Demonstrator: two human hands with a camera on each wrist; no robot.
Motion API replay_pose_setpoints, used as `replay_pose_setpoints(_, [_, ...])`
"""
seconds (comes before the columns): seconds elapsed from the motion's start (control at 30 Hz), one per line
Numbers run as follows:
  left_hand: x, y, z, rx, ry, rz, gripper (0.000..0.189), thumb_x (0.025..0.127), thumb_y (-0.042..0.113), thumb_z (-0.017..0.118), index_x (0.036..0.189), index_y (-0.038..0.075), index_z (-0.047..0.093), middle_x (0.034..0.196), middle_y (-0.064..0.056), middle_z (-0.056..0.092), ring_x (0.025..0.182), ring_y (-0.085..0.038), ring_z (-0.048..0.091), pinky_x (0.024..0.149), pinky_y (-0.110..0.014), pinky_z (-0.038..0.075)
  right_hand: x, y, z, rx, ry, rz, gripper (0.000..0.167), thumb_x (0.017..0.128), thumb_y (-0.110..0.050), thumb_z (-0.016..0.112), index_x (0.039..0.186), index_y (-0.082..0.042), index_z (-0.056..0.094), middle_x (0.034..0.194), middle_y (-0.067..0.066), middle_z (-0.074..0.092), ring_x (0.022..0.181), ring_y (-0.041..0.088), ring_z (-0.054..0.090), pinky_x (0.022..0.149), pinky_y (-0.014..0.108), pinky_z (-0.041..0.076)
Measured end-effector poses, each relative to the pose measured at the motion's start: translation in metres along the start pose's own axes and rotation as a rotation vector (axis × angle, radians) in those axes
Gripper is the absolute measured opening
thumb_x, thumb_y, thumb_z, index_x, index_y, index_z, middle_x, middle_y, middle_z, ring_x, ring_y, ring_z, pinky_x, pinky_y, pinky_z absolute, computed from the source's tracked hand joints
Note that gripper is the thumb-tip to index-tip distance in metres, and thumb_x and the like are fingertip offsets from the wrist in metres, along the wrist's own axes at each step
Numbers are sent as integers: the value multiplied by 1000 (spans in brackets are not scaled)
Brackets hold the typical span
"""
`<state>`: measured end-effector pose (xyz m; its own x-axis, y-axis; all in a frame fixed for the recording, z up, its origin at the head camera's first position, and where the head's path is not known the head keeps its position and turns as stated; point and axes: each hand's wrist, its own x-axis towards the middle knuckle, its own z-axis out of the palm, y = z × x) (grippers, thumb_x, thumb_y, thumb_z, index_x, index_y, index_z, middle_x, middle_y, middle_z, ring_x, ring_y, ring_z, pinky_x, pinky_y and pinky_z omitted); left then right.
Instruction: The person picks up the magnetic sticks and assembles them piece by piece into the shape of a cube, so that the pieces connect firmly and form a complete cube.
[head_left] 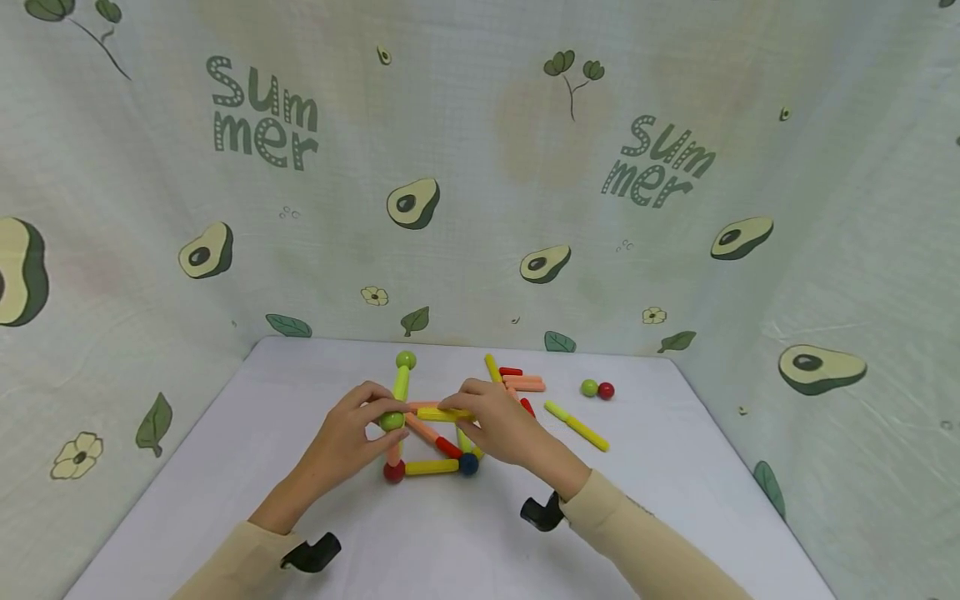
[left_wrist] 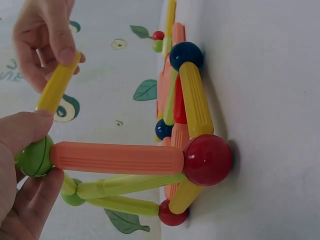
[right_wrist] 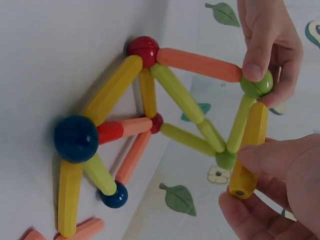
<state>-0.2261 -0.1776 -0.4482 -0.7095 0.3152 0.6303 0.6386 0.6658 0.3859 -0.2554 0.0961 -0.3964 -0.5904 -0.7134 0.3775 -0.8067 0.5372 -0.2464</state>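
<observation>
My left hand [head_left: 348, 425] pinches a green ball [left_wrist: 36, 159] at the top of an upright orange stick [left_wrist: 117, 157]. That stick rises from a glossy red ball [left_wrist: 207, 160] on the table. My right hand [head_left: 506, 425] holds a yellow stick [right_wrist: 254, 127] between thumb and fingers. Its far end lies against or very near the green ball; exact contact is unclear. The frame below joins yellow, orange, red and light-green sticks with red balls and dark blue balls, one of them a large blue ball [right_wrist: 76, 139] at a corner. Light-green sticks slope to another green ball [right_wrist: 226, 160].
Right of the frame lie loose orange sticks [head_left: 525, 383], and a light-green stick end to end with a yellow stick [head_left: 588, 434]. Farther right, a loose green ball [head_left: 588, 387] touches a red ball [head_left: 606, 391]. A printed cloth [head_left: 480, 308] hangs behind the white table [head_left: 300, 375].
</observation>
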Motion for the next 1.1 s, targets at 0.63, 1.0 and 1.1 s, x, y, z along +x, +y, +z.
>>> replay_pose_setpoints(0.63, [4,1,3,31,4,-5,39,78,19,98,114,18,81,110,7,60,99,-8,55,79,-26,56,9,-11,2,37,-46,3,29,97,-6,78,125,-14,79,105,0,70,94,14,63,82,17,55])
replay_pose_setpoints(1.0, [12,8,9,148,24,-24,34,79,29,97,107,15,83,101,4,57,95,-13,51,77,-29,53,8,-3,1,76,5,-28,25,95,-6,81,120,-9,80,104,1,73,94,15,67,83,23,59])
replay_pose_setpoints(1.1, [12,10,9,149,27,-38,33,78,27,98,106,15,83,101,4,57,95,-13,51,77,-30,53,5,4,-2,65,-4,-6,27,94,-9,82,121,-9,79,106,2,73,96,16,68,84,24,59])
